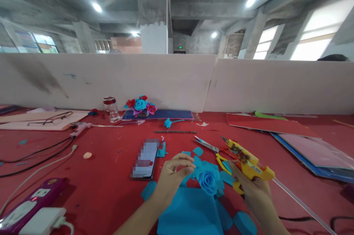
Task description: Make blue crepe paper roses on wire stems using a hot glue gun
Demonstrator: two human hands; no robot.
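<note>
My left hand (174,176) is closed in a pinch at the left edge of a blue paper rose (208,182), which has a tight spiral centre and wider outer petals. My right hand (253,187) grips a yellow hot glue gun (249,161), its dark-stained nozzle end pointing up and to the left. A clear glue stick (300,198) runs out of the gun's back. Beside the gun lie scissors (206,144) with yellow and red handles, partly behind my right hand. Loose blue petals (245,223) surround a blue paper sheet (188,213) below the rose.
A phone (146,159) lies left of my hands. Behind it are a thin stick (175,132), a small blue flower (167,123), a flower arrangement (141,105) and a glass jar (111,109). Far left sit a power strip (35,200) and a pink glue gun (80,129). Sheets (268,124) lie right.
</note>
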